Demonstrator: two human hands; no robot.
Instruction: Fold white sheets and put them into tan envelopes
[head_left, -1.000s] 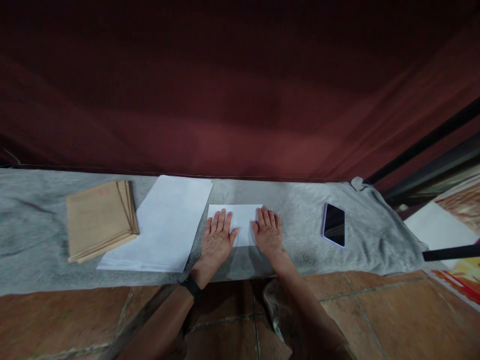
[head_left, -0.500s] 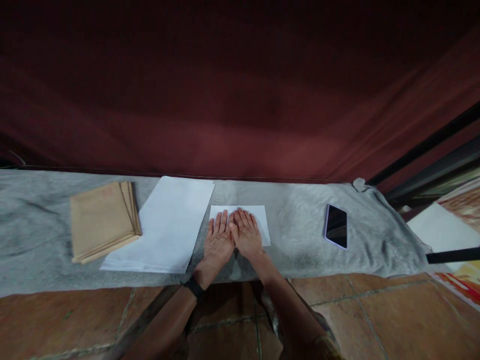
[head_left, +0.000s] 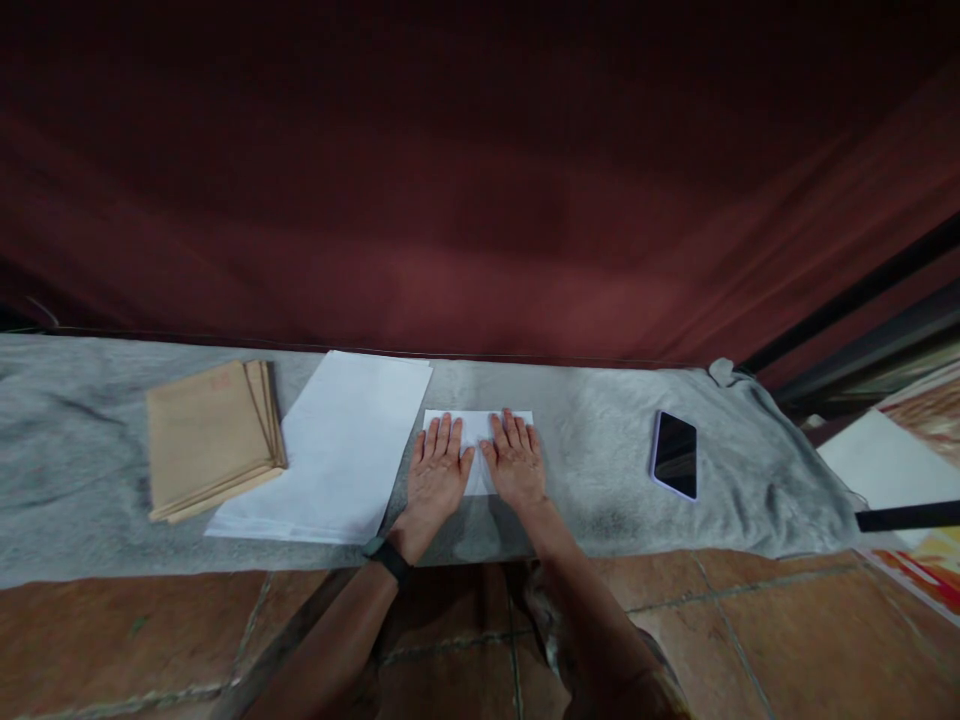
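A small white sheet of paper (head_left: 478, 478) lies on the grey cloth (head_left: 592, 450) in front of me, and its middle shows between my hands. Flat on its left part rests my left hand (head_left: 437, 475), fingers spread, a dark band on the wrist. My right hand (head_left: 516, 468) presses flat on the right part, fingers apart. Neither hand grips anything. To the left are large white sheets (head_left: 345, 450) in a stack, whose left edge is partly covered by brown envelopes (head_left: 210, 430).
A phone (head_left: 674, 455) with a purple edge lies on the cloth to the right. Behind the cloth hangs a dark red curtain (head_left: 450, 220). Dark bars (head_left: 907, 516) and printed sheets stand at the far right. Brown floor tiles (head_left: 150, 630) show below.
My right hand has slid right, away from my left hand. The two hands no longer touch, and the middle of the small paper is now uncovered.
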